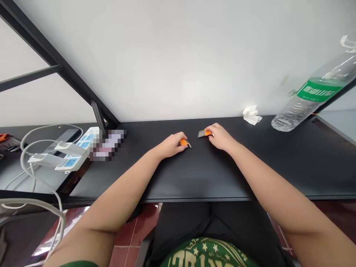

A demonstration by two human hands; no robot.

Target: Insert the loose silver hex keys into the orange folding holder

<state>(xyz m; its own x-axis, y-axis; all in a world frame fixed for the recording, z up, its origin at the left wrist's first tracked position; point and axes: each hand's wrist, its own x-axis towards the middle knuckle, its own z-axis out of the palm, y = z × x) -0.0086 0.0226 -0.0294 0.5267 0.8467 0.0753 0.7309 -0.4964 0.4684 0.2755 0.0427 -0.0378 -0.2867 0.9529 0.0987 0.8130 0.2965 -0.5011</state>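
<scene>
Two hex key sets in orange holders are at the middle of the black table point(183, 178), a short gap apart. My left hand point(171, 145) is closed around one hex key set point(183, 142), with its bent metal ends poking out to the right. The other hex key set point(207, 132) is pinched by my right hand point(220, 136). Its metal shafts point left, and its right end is hidden by my fingers. Both hands are low over the tabletop; whether the sets touch it I cannot tell.
To the left are a white power strip point(90, 135) with plugs and cables, a blurred-out flat object point(109, 144), and a black metal frame point(98, 115). A crumpled tissue point(251, 115) and a large plastic bottle point(317, 89) are at the back right by the wall.
</scene>
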